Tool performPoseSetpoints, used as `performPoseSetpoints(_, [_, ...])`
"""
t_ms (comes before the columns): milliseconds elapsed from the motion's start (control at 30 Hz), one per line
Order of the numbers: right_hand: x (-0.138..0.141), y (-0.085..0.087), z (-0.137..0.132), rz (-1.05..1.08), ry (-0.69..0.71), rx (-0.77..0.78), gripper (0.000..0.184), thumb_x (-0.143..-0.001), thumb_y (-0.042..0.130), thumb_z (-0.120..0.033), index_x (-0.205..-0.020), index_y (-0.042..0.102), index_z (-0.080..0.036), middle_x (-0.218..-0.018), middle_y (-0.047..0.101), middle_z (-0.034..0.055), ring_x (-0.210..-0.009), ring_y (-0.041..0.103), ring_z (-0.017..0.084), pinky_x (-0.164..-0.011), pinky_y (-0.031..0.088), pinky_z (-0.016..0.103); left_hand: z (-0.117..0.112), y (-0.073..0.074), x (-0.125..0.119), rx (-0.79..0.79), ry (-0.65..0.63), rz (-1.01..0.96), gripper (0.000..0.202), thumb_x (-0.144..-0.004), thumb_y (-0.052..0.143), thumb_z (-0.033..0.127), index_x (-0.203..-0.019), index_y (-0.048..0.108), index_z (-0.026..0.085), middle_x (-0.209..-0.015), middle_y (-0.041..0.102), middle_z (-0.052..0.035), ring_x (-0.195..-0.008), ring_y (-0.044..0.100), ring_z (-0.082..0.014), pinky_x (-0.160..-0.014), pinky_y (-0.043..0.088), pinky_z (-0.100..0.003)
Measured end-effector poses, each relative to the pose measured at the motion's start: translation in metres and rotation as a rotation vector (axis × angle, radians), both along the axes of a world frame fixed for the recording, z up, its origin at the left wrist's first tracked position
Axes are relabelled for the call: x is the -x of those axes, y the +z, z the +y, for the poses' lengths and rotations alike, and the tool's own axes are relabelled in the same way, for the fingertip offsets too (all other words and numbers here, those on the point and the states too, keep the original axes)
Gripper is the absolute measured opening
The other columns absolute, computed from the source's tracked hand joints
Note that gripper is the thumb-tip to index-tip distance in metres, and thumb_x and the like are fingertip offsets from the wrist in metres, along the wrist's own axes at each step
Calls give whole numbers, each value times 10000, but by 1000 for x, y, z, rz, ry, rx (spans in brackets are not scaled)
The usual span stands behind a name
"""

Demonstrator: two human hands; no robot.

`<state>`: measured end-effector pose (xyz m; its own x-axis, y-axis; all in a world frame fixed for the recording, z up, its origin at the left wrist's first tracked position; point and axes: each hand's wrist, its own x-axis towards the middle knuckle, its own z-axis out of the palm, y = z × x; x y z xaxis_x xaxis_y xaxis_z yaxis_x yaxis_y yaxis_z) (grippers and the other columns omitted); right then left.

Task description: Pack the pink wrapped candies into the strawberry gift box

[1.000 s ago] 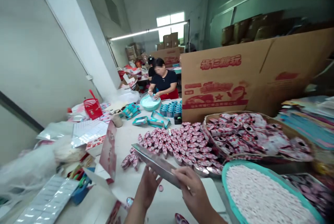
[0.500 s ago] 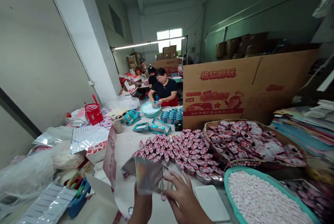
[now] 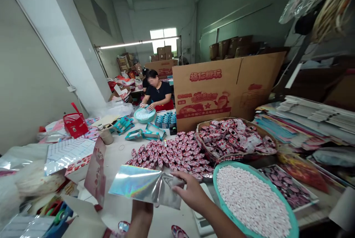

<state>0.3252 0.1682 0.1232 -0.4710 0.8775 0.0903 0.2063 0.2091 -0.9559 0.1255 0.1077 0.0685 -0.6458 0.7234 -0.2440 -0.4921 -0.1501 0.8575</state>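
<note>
Head view: right hand (image 3: pixel 190 190) pinches one end of a shiny silver sheet (image 3: pixel 144 186), left of the teal basin (image 3: pixel 294 218). Left hand (image 3: pixel 142 212) under sheet, fingers hidden, grip cannot be told. Oval packs (image 3: pixel 172 153) beyond basin, leftward; filled basket (image 3: pixel 198 138) just behind it.

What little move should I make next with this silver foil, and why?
I'd probably smooth the silver foil's wrinkled end with your right hand: that hand pinches it there, while the left hand is partly hidden behind the foil's lower edge.
</note>
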Motion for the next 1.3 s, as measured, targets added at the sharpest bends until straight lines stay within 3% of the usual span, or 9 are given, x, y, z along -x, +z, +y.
performPoseSetpoints(100, [-3,-1,7,9,-21,-5,294,-733,602,-194,-999,726,-185,-1033,702,76,-963,640,232,-856,501,339,-10,23,13,-23,468,45,371,-783,550,362,-1122,621,229,-902,695,-35,-861,664,-221,-844,553,-450])
performPoseSetpoints(200, [0,3,11,-21,29,-16,266,-723,599,-192,-954,731,-185,-986,706,64,-957,633,233,-859,489,340,-44,53,38,-180,630,648,401,-740,653,277,-1136,627,217,-1038,676,-41,-958,646,-214,-927,527,-430])
performPoseSetpoints(333, [13,13,10,-26,39,-4,308,-718,611,-212,-1002,729,-183,-1058,703,76,-1017,622,258,-908,476,375,-84,96,72,-360,352,1618,195,-743,669,133,-918,697,215,-965,688,-48,-940,647,-208,-930,524,-408])
performPoseSetpoints(500, [27,11,-2,-2,77,55,344,-770,553,-207,-1066,725,-180,-1087,709,89,-1030,634,260,-938,475,395,-96,124,107,-80,-162,2032,223,-855,565,176,-1035,676,250,-929,698,-44,-850,659,-152,-743,552,-245])
performPoseSetpoints(633, [35,-7,-24,-55,87,-39,323,-829,537,-243,-1088,722,-187,-1121,694,111,-1092,608,269,-1015,426,432,-97,114,116,-47,-348,2056,240,-861,510,140,-944,687,279,-802,704,-10,-732,660,-131,-656,544,-205])
performPoseSetpoints(733, [45,-19,-43,-51,163,-95,325,-853,530,-236,-1125,705,-211,-1141,682,108,-1102,604,248,-1012,433,403,-92,96,104,-49,-369,1979,279,-818,624,273,-1093,673,276,-992,727,-61,-901,679,-186,-778,566,-264])
performPoseSetpoints(933, [68,-14,-59,-76,283,-189,416,-777,533,-103,-1131,692,-253,-1067,691,57,-1030,618,199,-944,453,324,-71,56,77,337,-869,1414,228,-830,555,407,-945,736,330,-896,743,-43,-820,662,-219,-755,514,-279])
performPoseSetpoints(1133, [85,-1,-51,-343,316,-485,232,-850,551,-174,-955,732,-272,-903,674,35,-881,576,187,-793,386,304,-61,31,77,402,-951,1181,353,-847,477,470,-824,722,216,-827,716,-56,-809,592,-208,-800,450,-287])
performPoseSetpoints(1300, [95,-16,-51,-375,264,-585,241,-872,540,-155,-969,721,-280,-901,669,36,-860,566,179,-750,353,296,-54,14,88,376,-858,1078,363,-818,517,488,-853,711,183,-870,691,-61,-830,576,-198,-801,449,-288])
